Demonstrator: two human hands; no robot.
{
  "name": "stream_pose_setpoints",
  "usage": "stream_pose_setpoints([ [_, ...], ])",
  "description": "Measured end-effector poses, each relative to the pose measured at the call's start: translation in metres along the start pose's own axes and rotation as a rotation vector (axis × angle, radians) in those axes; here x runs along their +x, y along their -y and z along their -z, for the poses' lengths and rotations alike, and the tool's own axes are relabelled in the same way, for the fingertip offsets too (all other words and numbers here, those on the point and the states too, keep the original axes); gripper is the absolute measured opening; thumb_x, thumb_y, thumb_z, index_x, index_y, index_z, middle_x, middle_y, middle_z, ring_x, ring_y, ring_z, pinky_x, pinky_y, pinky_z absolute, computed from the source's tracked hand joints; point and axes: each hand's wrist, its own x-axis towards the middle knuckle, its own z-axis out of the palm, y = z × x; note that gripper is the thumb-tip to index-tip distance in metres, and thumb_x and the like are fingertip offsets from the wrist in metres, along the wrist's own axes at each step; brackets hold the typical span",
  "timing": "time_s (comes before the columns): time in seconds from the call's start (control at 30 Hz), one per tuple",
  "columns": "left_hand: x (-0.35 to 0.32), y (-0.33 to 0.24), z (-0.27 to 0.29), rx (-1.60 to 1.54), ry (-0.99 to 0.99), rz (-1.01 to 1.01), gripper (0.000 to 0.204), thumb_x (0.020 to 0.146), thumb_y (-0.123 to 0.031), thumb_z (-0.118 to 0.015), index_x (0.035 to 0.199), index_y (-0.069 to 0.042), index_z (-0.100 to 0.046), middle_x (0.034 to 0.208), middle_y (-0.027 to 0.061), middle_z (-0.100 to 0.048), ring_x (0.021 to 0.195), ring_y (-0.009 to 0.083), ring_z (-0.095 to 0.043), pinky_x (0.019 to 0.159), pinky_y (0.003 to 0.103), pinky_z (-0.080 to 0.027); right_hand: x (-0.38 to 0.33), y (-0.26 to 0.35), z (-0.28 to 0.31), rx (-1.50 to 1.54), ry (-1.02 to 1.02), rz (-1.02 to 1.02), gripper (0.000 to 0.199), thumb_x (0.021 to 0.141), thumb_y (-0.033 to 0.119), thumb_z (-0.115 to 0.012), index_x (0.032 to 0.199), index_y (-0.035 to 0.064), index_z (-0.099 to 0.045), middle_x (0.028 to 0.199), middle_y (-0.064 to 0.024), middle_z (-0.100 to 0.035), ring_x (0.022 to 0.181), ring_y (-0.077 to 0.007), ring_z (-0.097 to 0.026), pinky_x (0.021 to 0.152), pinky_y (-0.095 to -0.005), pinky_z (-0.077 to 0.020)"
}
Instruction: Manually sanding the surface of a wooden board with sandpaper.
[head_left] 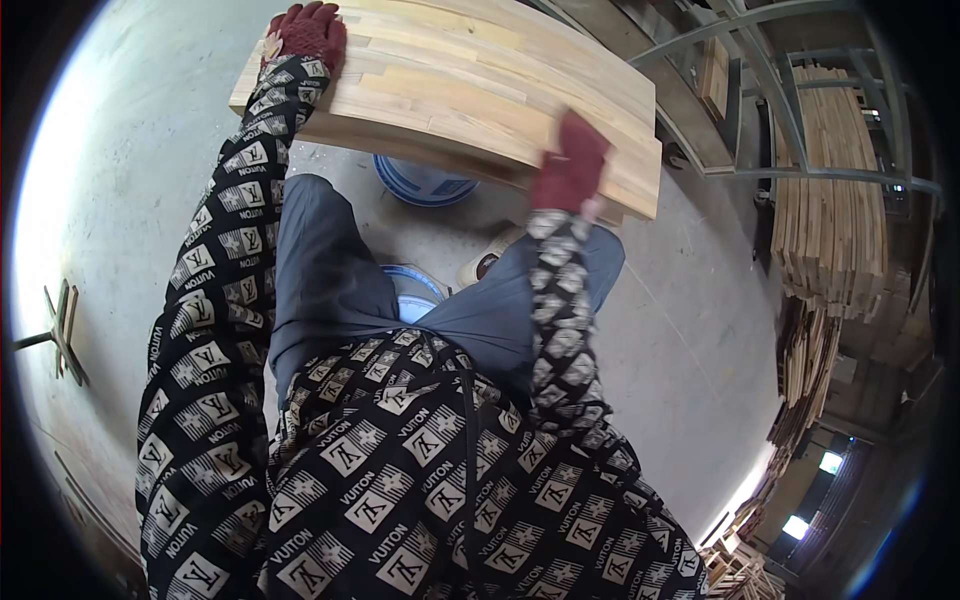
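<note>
A pale laminated wood panel (450, 75), built of many glued strips, lies across in front of my knees, with at least one more board under its right end. My left hand (308, 38), in a dark red knit glove, rests on the panel's left end with its fingers stretched out. Over the near edge, toward the right end, is my right hand (574, 165) in a matching glove. Motion blurs it, so its fingers and anything in them cannot be made out.
Beneath the panel stands a blue bucket (425, 185); another blue-rimmed round container (412, 290) shows between my legs. Metal framing (740, 100) rises at the far right, beside tall stacks of wood strips (828, 190). A small wooden stand (64, 332) is on the floor at left.
</note>
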Motion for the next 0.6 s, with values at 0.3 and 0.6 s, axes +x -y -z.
stream_pose_setpoints([
  [0.3, 0.001, 0.008, -0.011, -0.034, -0.02, -0.031, 0.043, 0.095, -0.034, -0.052, 0.128, -0.011, -0.065, 0.137, 0.0088, -0.062, 0.129, 0.0275, -0.055, 0.114, 0.044, -0.036, -0.019, 0.028, 0.0, 0.297, 0.371, 0.099, 0.053, 0.097, 0.026, -0.06, 0.146, 0.0082, -0.051, 0.148, -0.0126, -0.054, 0.141, -0.029, -0.046, 0.117, -0.0453, -0.0355],
  [0.6, -0.001, -0.003, 0.005, 0.026, -0.037, -0.03, 0.042, 0.097, -0.033, -0.051, 0.13, -0.01, -0.064, 0.135, 0.0091, -0.063, 0.128, 0.0277, -0.055, 0.114, 0.044, -0.037, 0.023, -0.096, 0.082, -0.317, 0.1, -0.058, 0.045, 0.1, 0.035, -0.053, 0.134, 0.0073, -0.064, 0.133, -0.0153, -0.065, 0.129, -0.033, -0.055, 0.111, -0.0419, -0.0419],
])
